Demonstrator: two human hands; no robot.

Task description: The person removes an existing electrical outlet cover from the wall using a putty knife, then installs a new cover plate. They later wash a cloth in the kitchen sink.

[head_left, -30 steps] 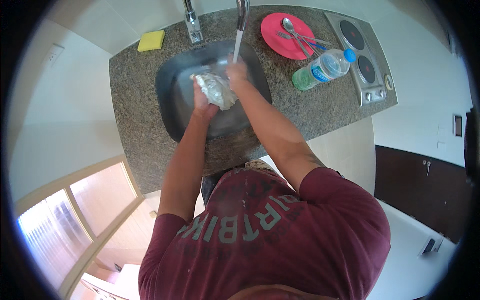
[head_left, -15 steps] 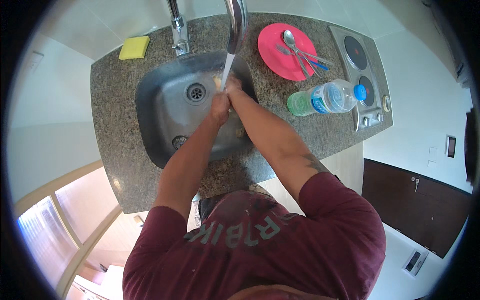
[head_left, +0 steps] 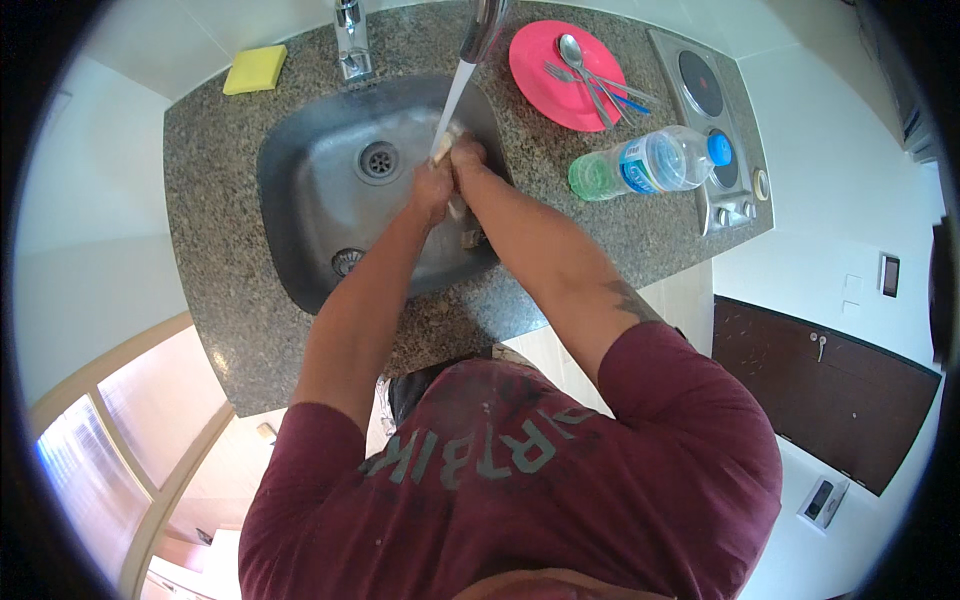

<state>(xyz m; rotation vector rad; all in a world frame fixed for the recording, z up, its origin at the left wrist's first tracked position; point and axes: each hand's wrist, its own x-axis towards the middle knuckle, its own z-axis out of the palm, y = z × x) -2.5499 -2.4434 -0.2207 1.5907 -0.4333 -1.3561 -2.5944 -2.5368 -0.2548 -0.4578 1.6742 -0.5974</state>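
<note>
Both my hands are together over the right part of a steel sink (head_left: 310,200), under a running stream of water (head_left: 453,108) from the chrome spout (head_left: 484,32). My left hand (head_left: 431,188) is closed on a small pale, cloth-like piece (head_left: 442,149); its exact kind is unclear. Right beside it, my right hand (head_left: 467,160) has curled fingers against the same piece. Their grip is partly hidden by the hands themselves. A brownish bit (head_left: 471,238) lies in the sink below my right wrist.
A yellow sponge cloth (head_left: 255,70) lies on the granite counter (head_left: 215,230), left of the chrome tap base (head_left: 352,45). To the right are a pink plate (head_left: 535,75) with spoons and forks, a plastic bottle (head_left: 665,165) on its side, and a two-plate hob (head_left: 705,130).
My hands stay close together under the water, with more of the pale piece now showing between them. The whole view has shifted slightly, so the counter sits higher.
</note>
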